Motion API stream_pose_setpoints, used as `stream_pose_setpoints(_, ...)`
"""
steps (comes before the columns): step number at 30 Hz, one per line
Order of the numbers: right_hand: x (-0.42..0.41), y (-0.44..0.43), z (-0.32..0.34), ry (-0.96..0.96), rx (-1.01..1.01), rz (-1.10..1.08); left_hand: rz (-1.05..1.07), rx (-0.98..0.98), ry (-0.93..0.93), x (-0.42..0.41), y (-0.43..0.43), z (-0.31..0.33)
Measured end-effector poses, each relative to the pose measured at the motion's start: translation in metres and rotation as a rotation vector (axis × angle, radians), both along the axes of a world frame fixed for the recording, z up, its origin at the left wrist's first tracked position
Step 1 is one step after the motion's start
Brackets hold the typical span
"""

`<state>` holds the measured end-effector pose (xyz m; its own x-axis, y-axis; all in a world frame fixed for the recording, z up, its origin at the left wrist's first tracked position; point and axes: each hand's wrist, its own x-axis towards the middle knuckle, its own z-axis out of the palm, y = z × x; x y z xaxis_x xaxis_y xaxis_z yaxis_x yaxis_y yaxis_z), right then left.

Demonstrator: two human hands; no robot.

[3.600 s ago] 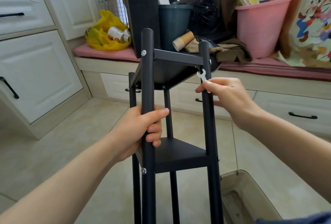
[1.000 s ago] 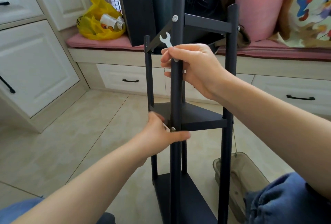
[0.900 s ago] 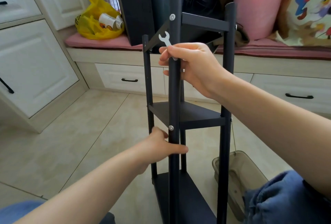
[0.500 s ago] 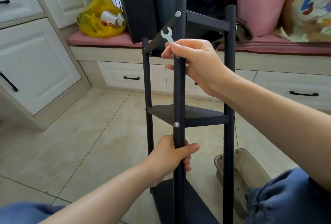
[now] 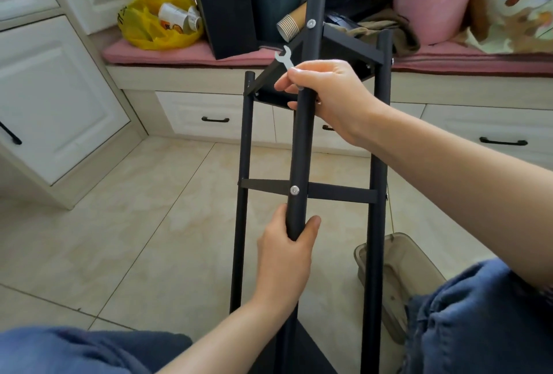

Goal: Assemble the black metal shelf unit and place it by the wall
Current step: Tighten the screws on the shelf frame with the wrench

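Above beige tiles (image 5: 134, 239), before white drawers (image 5: 191, 110), rises the shelf unit (image 5: 300, 149).

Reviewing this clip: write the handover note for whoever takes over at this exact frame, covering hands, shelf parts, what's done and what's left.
Left hand grips the front post below the middle shelf.
Right hand grips the same post higher up, pinching the small wrench against it.
Shelf unit is upright on the tiled floor, in front of the bench; top shelf and middle shelf are bolted on.
Done: frame assembled, as far as visible.
Left: bolt tightness cannot be judged; set it by the wall.
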<state>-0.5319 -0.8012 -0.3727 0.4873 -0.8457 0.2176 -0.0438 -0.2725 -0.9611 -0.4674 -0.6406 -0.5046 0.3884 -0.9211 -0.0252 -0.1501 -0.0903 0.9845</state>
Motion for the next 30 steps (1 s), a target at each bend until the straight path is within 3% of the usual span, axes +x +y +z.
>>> stream_pose_setpoints(13,-0.034,0.015,-0.022,0.283,-0.059,-0.132,0.099,-0.040,-0.147,0.019,-0.007,-0.005)
stream_pose_setpoints(23,-0.046,0.062,-0.064,0.624,0.046,-0.011,0.197,0.022,-0.136,0.035,-0.010,-0.014)
stream_pose_setpoints(30,-0.027,0.084,-0.101,0.600,0.202,-0.030,0.253,0.007,-0.189,0.044,-0.010,-0.016)
